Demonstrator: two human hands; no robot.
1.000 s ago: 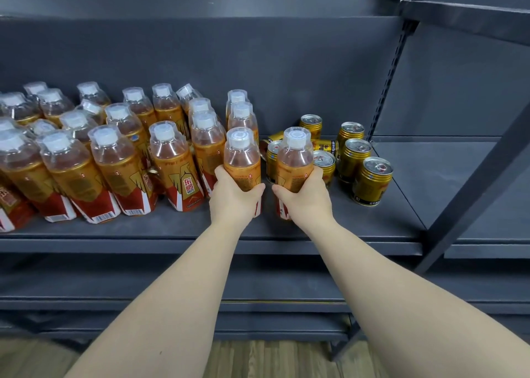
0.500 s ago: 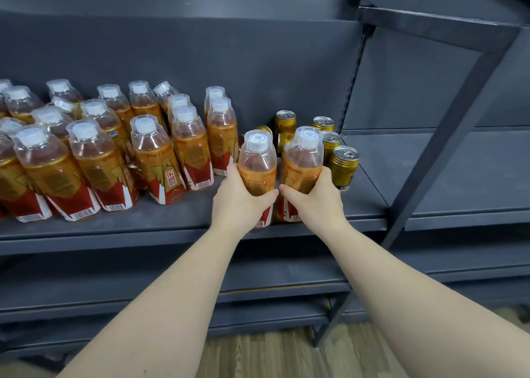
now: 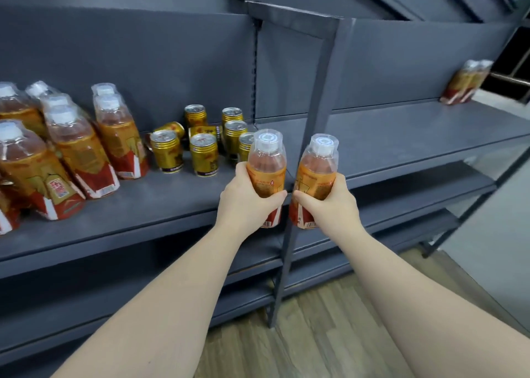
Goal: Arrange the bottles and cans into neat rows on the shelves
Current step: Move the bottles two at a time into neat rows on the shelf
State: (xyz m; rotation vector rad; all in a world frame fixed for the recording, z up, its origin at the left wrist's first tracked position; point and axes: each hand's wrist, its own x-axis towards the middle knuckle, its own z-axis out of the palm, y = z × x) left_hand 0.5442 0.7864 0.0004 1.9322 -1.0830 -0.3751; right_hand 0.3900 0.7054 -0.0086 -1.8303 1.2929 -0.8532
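My left hand [image 3: 246, 202] grips an orange tea bottle [image 3: 266, 162] with a white cap and red label foot. My right hand [image 3: 329, 205] grips a second, matching bottle [image 3: 318, 168]. Both bottles are upright, held side by side in front of the shelf edge, just off the left shelf [image 3: 160, 205]. Several more tea bottles [image 3: 77, 148] stand on that shelf at the left. A cluster of gold cans [image 3: 203, 154] stands behind my left hand, one can [image 3: 172, 128] lying on its side. Two more bottles [image 3: 467, 82] stand at the far right of the right shelf [image 3: 401, 136].
A dark metal upright post [image 3: 318, 119] runs between the two shelf sections, right behind the held bottles. Lower shelves [image 3: 401, 205] sit beneath. Wooden floor [image 3: 329, 334] lies below. A grey back panel [image 3: 143, 62] closes the shelves behind.
Both hands have lifted their bottles off the left shelf and carried them rightward, level with the upright post. The view has swung right, bringing the right shelf and its two bottles into sight.
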